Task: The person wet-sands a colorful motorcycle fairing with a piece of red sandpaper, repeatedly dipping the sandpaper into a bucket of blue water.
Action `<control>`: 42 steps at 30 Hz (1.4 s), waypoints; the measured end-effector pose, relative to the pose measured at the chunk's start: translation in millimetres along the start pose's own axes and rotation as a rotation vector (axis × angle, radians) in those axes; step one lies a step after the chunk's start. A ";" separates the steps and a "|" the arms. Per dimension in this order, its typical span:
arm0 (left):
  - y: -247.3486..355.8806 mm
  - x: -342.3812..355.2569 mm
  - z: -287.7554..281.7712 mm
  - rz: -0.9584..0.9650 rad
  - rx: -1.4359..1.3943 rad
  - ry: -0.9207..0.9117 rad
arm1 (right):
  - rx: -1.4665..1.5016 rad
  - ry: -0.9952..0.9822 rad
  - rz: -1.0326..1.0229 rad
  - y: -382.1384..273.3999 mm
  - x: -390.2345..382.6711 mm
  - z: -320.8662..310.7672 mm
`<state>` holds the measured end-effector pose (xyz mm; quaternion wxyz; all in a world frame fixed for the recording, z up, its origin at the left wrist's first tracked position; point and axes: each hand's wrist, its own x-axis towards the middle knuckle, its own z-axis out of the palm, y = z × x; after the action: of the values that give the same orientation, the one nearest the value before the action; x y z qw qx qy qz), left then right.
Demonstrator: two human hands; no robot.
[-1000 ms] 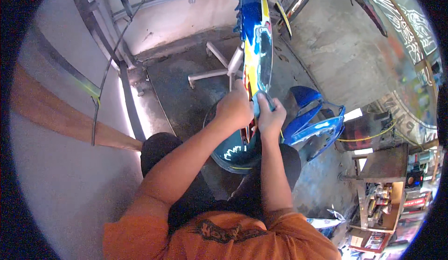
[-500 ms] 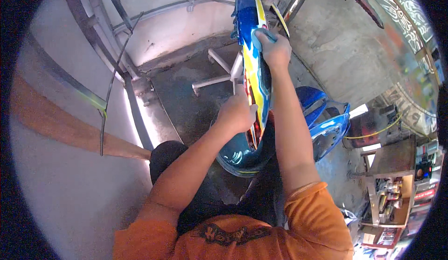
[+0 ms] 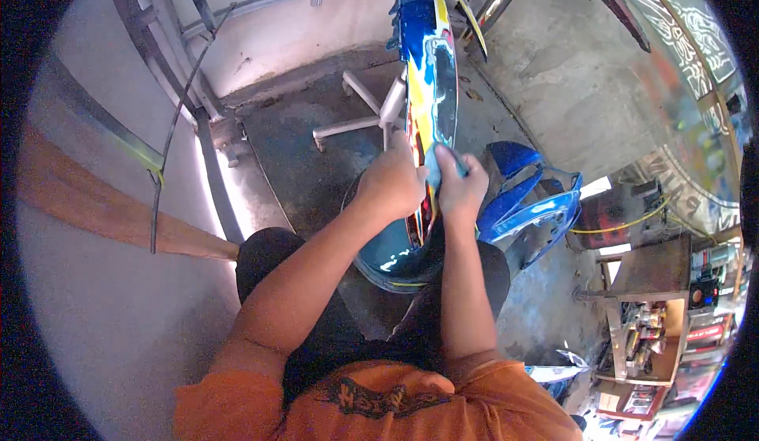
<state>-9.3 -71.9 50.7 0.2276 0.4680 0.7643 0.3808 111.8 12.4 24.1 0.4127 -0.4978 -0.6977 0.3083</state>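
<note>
Bodywork panel [image 3: 421, 93], long and glossy in blue, yellow, white and red, is reaching from the top of the view down between the two hands, its narrow lower tip hanging over the dark round tub [image 3: 395, 284]. The left hand [image 3: 391, 181] is gripping the panel's left edge, fingers curled tightly and thumb lying toward the front; most of the panel's length is extending beyond this grip, with only a short pointed end showing below it. The right hand [image 3: 461, 188] is holding a pale blue-green pad [image 3: 433, 168] in bent fingers and is resting it against the panel's right side, just beside the left hand. On the floor [image 3: 553, 299], a pale stand on casters [image 3: 360, 127] is standing near the edge by the far wall [image 3: 308, 45], and blue body parts [image 3: 514, 204] are lying right of the tub. Toward the floor's right edge, a wooden shelf unit [image 3: 644, 271] is holding small items [image 3: 644, 334].
</note>
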 end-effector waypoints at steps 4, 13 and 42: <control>2.4 6.4 2.2 -0.047 0.004 -0.063 | -0.077 0.077 -0.089 -23.5 71.5 20.9; 1.4 7.4 6.4 -0.017 -0.039 -0.051 | -0.102 0.046 -0.077 -67.3 181.2 56.8; -0.3 15.1 10.7 -0.020 0.011 -0.043 | 0.184 -0.043 -0.110 -30.3 206.5 74.4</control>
<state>-8.9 -54.6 44.1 0.2450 0.4696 0.7660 0.3643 -1.0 197.4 70.2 0.4580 -0.4117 -0.7015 0.3586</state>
